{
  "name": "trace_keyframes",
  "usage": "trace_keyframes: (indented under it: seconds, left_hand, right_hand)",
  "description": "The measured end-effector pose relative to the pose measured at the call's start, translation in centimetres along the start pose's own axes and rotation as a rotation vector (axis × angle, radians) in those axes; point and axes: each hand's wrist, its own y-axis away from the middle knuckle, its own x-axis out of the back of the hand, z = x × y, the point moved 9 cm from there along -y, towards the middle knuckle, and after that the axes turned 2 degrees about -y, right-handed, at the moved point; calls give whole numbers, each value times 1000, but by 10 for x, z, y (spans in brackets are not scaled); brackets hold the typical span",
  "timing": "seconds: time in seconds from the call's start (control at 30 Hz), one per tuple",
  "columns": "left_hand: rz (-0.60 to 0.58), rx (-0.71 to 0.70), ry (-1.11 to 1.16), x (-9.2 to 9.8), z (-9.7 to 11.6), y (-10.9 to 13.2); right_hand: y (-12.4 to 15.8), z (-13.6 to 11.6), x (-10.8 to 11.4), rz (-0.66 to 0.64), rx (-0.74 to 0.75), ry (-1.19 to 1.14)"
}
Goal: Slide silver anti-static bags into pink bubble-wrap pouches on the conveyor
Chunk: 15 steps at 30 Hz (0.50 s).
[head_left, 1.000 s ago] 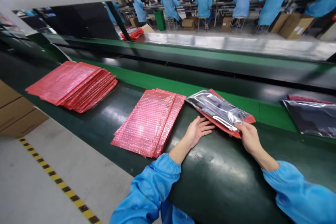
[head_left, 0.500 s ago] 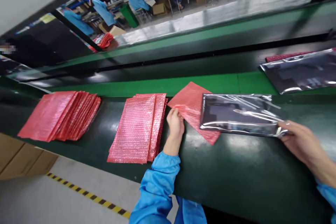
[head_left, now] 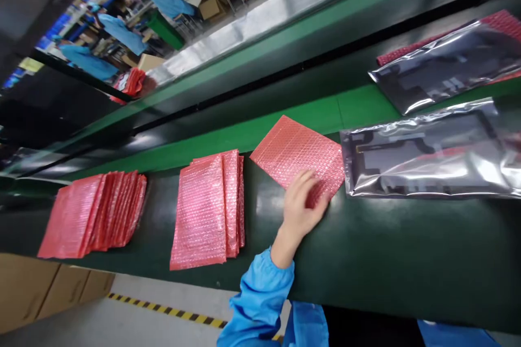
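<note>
My left hand (head_left: 301, 203) rests on a pink bubble-wrap bag (head_left: 299, 146) lying askew on the dark green work surface. Its fingers are spread and slightly curved over the bag's lower part. Just right of that bag is a shiny, see-through dark anti-static bag (head_left: 423, 154) with a dark flat part inside. At the right edge, my right hand (head_left: 514, 141) is blurred and mostly out of frame, gripping the far end of the anti-static bag. Left of my left hand lies a small stack of pink bubble-wrap bags (head_left: 201, 211).
A larger fanned pile of pink bubble bags (head_left: 91, 217) lies far left. Another filled anti-static bag (head_left: 443, 68) lies at upper right over pink bubble wrap. A raised ledge (head_left: 260, 65) runs along the back. Cardboard boxes (head_left: 36, 295) stand at lower left; people in blue work beyond.
The anti-static bag has slid right, off the pink bubble bag, with my right hand. My left hand has let go of the pink bag's left edge and moved onto its lower part.
</note>
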Motion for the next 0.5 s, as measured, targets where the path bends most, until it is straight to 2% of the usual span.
trace_keyframes:
  seconds: [0.07, 0.13, 0.23, 0.3, 0.4, 0.5]
  left_hand:
    - [-173, 5, -28, -25, 8, 2]
    - [-202, 59, -44, -33, 3, 2]
    - [-135, 135, -2, -27, -9, -2]
    - [-110, 178, 40, -22, -16, -3]
    - [-101, 237, 75, -18, -21, -3]
    - [-168, 224, 44, -18, -20, -2]
  right_hand:
    - [14, -4, -8, 42, -34, 18]
    - [28, -7, -19, 36, -74, 82]
    - [46, -4, -33, -9, -168, 124]
    - [52, -5, -37, -8, -175, 101]
    - [53, -9, -29, 80, -122, 17]
    - [45, -10, -14, 176, -60, -105]
